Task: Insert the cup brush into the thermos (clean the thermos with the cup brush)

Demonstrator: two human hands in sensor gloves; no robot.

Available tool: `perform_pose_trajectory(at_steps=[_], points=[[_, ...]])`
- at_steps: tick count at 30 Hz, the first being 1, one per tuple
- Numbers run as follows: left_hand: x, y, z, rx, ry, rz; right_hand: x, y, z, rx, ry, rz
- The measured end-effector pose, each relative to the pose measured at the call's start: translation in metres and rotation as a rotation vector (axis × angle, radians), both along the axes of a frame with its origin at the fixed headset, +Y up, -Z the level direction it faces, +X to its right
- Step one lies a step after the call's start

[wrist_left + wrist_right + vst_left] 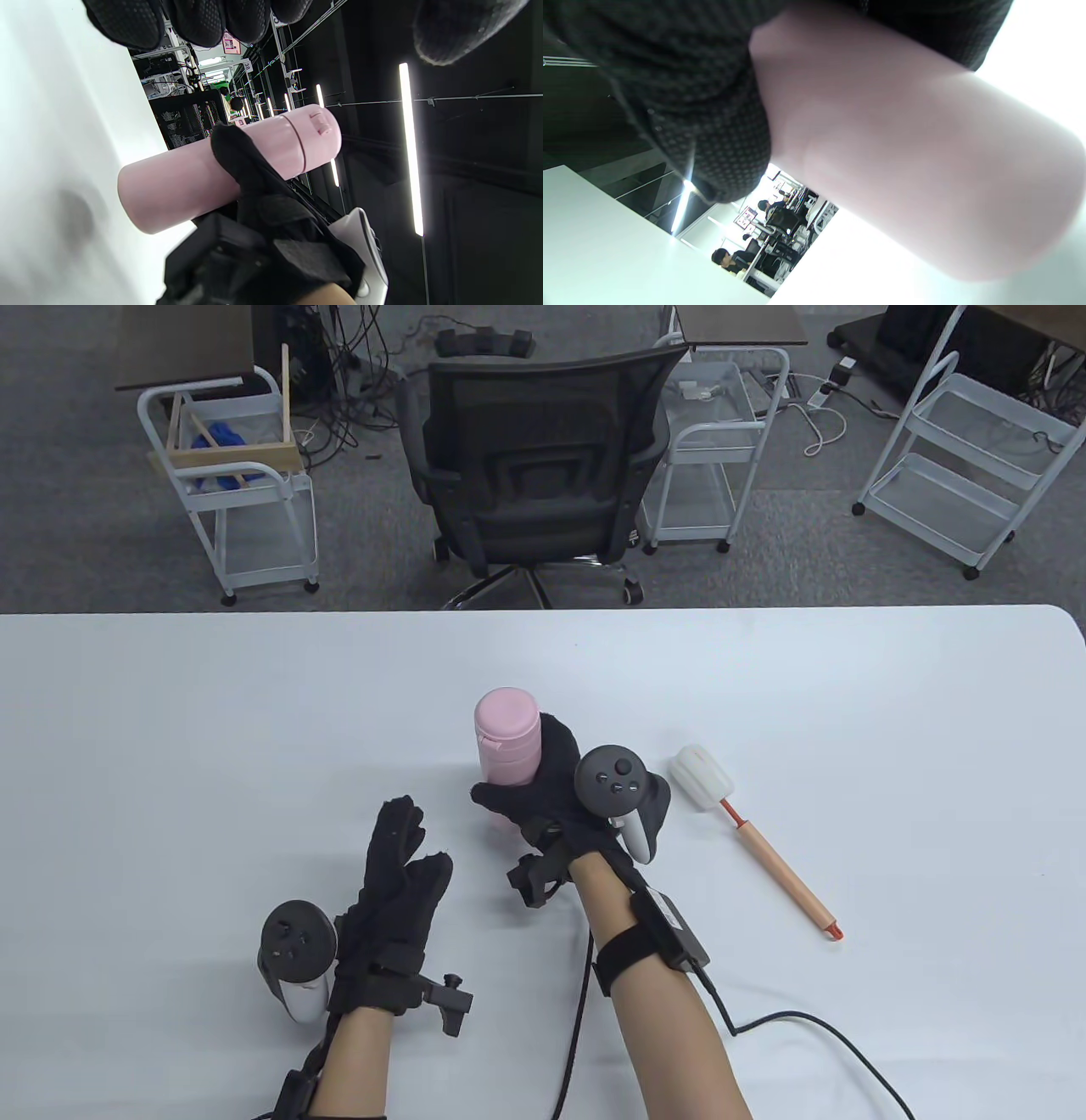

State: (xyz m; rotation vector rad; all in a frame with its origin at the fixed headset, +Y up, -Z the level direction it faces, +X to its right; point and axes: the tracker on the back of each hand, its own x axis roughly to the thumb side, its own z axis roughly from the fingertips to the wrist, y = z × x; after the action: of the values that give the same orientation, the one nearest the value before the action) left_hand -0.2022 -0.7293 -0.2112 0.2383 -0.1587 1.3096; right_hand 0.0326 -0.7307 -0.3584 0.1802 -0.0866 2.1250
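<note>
A pink thermos (506, 746) with its lid on is gripped around the body by my right hand (543, 789) and held a little above the white table (170, 712). It also shows in the left wrist view (237, 165) and fills the right wrist view (903, 161). The cup brush (755, 836), with a white sponge head and a wooden handle, lies flat on the table to the right of my right hand. My left hand (399, 857) is open and empty, fingers stretched out, just left of the thermos.
A cable (814, 1035) runs from my right forearm across the table's front right. Beyond the far edge stand an office chair (534, 466) and white trolleys (237, 475).
</note>
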Motion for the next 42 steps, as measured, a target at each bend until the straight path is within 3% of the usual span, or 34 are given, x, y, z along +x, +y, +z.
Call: perform_pose_trajectory(at_steps=[13, 22, 27, 34, 42], points=[[0.002, -0.001, -0.001, -0.019, -0.011, 0.003, 0.007, -0.028, -0.001, -0.023, -0.001, -0.031], [0.002, -0.001, -0.001, -0.021, -0.013, -0.026, 0.012, -0.023, 0.007, -0.041, 0.011, -0.005], [0.003, -0.002, -0.002, -0.025, -0.011, -0.063, 0.034, -0.011, 0.029, -0.028, 0.058, -0.007], [0.011, 0.005, 0.002, 0.017, -0.015, -0.167, 0.081, 0.021, 0.089, 0.07, 0.148, -0.063], [0.018, 0.009, 0.007, 0.025, -0.001, -0.392, 0.134, 0.039, 0.129, 0.157, 0.142, 0.095]])
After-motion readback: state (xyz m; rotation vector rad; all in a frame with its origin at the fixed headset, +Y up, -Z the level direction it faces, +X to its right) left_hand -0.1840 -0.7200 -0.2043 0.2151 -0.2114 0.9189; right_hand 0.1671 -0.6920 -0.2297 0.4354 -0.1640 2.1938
